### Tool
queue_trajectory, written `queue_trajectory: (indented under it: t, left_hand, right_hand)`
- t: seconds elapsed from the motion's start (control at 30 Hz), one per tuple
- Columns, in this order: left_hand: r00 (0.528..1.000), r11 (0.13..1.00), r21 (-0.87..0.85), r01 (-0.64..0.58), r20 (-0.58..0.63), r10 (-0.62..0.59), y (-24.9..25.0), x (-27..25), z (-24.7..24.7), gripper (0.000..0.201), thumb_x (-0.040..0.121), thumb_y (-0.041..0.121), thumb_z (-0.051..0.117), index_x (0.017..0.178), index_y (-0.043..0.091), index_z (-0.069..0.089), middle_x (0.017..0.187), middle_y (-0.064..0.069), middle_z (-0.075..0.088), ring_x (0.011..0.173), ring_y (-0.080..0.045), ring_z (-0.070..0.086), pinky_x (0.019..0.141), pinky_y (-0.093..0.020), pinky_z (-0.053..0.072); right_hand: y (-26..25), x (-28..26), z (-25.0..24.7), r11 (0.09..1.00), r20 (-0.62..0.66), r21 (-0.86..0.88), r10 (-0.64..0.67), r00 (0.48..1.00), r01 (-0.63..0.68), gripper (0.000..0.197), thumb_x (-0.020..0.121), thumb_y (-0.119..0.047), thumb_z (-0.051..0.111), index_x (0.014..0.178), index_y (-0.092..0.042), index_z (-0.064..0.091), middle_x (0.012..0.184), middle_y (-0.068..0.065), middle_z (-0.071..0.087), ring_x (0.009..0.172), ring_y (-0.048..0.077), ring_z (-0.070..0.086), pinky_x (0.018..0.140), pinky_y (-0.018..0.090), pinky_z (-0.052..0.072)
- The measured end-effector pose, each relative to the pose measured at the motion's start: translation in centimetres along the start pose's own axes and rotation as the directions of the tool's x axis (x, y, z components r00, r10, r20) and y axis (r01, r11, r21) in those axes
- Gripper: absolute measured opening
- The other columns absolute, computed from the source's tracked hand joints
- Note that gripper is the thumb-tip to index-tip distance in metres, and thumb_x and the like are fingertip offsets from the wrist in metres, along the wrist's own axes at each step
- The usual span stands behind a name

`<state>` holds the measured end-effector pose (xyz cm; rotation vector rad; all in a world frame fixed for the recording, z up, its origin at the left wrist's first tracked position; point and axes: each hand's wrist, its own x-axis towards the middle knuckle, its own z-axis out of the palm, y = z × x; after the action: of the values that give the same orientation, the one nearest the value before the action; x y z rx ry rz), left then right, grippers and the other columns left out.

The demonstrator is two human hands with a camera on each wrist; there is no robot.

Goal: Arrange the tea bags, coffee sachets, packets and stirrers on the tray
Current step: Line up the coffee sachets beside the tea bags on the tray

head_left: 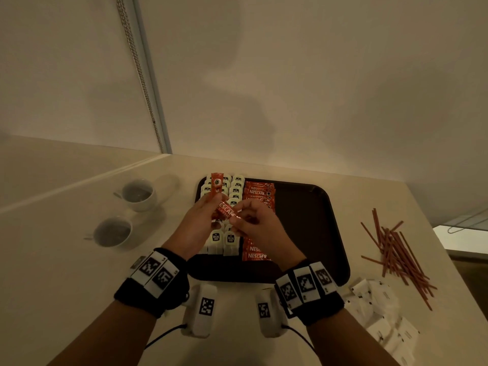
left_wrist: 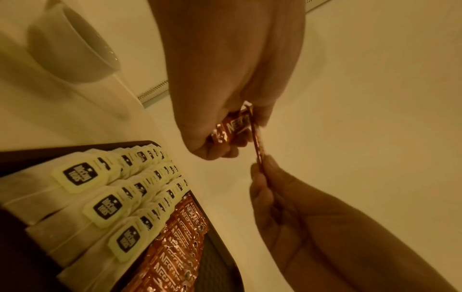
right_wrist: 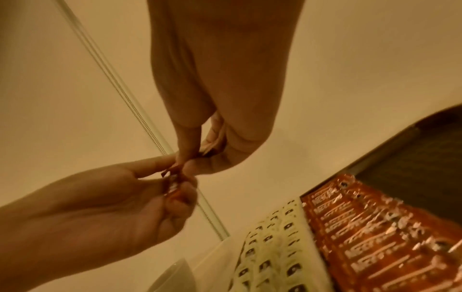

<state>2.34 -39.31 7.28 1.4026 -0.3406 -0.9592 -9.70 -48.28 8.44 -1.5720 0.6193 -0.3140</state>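
Right now the coffee sachet (head_left: 226, 209) being passed sits above the tray (head_left: 311, 202), over the tea-bag columns, with its long axis running from about ten o'clock at the left hand (head_left: 196, 223) down to four o'clock at the right hand (head_left: 257, 224). Both hands pinch it, the right at its lower end. The left hand also grips a small bundle of sachets (head_left: 216, 190) that stands nearly upright, pointing toward twelve o'clock.

From the passed sachet, the row of coffee sachets (head_left: 257, 196) on the tray lies just toward three o'clock, under and beyond the right hand, each laid crosswise with its long axis nine to three. The right hand is the nearer one to that row, so the sachet probably needs turning level before it is laid down. Tea bags (head_left: 229, 240) fill the tray's left side in columns.

Further out, stirrers (head_left: 396, 249) lie loose on the counter at three o'clock, white packets (head_left: 377, 310) at five o'clock, and two cups (head_left: 137, 194) at nine o'clock.
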Motion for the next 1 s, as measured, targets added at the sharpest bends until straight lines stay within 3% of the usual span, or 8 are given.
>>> queue_trajectory:
  t: [0.13,0.23,0.37,0.5,0.67,0.77,0.9,1.0]
  left_hand:
    - [0.999,0.998,0.031,-0.052,0.011,0.051,-0.6,-0.5,-0.8,0.007,0.087,0.006,0.062,0.091,0.01,0.065,0.06,0.007,0.06,0.053,-0.007,0.048,0.05,-0.016,0.041]
    - [0.998,0.999,0.037,-0.036,0.043,0.034,-0.8,-0.7,-0.8,0.013,0.081,0.003,0.068,0.092,0.009,0.068,0.064,0.005,0.063,0.052,-0.004,0.05,0.05,-0.014,0.042]
    - [0.994,0.993,0.061,-0.102,0.051,0.099,-0.3,-0.9,0.0,0.009,0.08,0.002,0.069,0.087,0.008,0.07,0.054,0.009,0.061,0.045,0.0,0.049,0.046,-0.012,0.039]
    - [0.985,0.982,0.08,-0.173,0.018,0.172,0.2,-0.6,0.0,0.012,0.076,0.003,0.073,0.087,0.008,0.072,0.076,0.001,0.074,0.068,-0.008,0.068,0.059,-0.017,0.051]
    - [0.99,0.987,0.086,-0.138,0.033,0.135,-0.2,-0.8,-0.1,0.022,0.075,0.01,0.075,0.095,0.002,0.07,0.068,-0.001,0.069,0.055,-0.005,0.06,0.055,-0.015,0.046]
    - [0.996,0.996,-0.044,-0.072,0.056,0.074,-0.8,-1.1,0.1,0.045,0.062,0.027,0.08,0.099,0.002,0.07,0.087,-0.024,0.066,0.071,-0.022,0.058,0.077,-0.032,0.049]
    - [0.999,0.99,-0.139,-0.03,0.007,0.031,-0.8,-0.9,0.2,0.014,0.079,0.012,0.069,0.091,0.006,0.067,0.067,-0.005,0.066,0.048,-0.005,0.051,0.05,-0.014,0.044]
    - [0.999,0.998,-0.036,-0.043,0.007,0.044,-1.0,-1.0,0.0,0.001,0.084,0.009,0.066,0.084,0.008,0.067,0.057,0.002,0.061,0.045,-0.005,0.045,0.046,-0.015,0.037]
  right_hand:
    - [0.3,-0.2,-1.7,0.992,-0.138,-0.088,-0.1,0.985,0.088,0.016,0.088,-0.01,0.062,0.103,-0.012,0.067,0.095,-0.002,0.065,0.075,0.0,0.062,0.067,0.016,0.052]
    - [0.7,-0.2,-2.1,0.975,-0.157,-0.179,-0.164,0.974,0.136,0.019,0.087,-0.014,0.063,0.106,-0.018,0.066,0.102,-0.003,0.066,0.09,0.009,0.064,0.076,0.023,0.056]
    - [0.4,-0.2,-2.0,0.945,-0.179,-0.25,-0.26,0.949,0.211,0.012,0.084,-0.015,0.068,0.096,-0.017,0.067,0.093,-0.006,0.067,0.086,0.007,0.063,0.077,0.024,0.054]
    - [-0.2,-0.4,-2.4,0.957,-0.176,-0.144,-0.275,0.945,0.252,0.009,0.085,-0.007,0.065,0.093,-0.011,0.067,0.088,0.003,0.068,0.076,0.009,0.065,0.069,0.02,0.054]
    - [-0.4,-0.7,-2.7,0.952,-0.157,-0.127,-0.296,0.942,0.278,0.013,0.086,-0.007,0.064,0.097,-0.011,0.068,0.091,0.006,0.069,0.079,0.012,0.067,0.072,0.024,0.056]
    - [-0.8,-0.8,-2.8,0.929,-0.143,-0.202,-0.341,0.929,0.31,0.013,0.085,-0.008,0.065,0.096,-0.016,0.068,0.092,0.004,0.07,0.081,0.016,0.068,0.074,0.025,0.057]
    - [-0.8,-0.6,-3.0,0.957,-0.159,-0.136,-0.278,0.947,0.258,0.015,0.085,-0.004,0.064,0.097,-0.011,0.069,0.089,0.006,0.069,0.072,0.011,0.067,0.068,0.018,0.055]
    - [-0.2,-0.6,-3.6,0.971,-0.119,-0.163,-0.195,0.974,0.174,0.014,0.085,-0.008,0.065,0.091,-0.019,0.069,0.087,0.0,0.068,0.075,0.01,0.067,0.069,0.019,0.056]
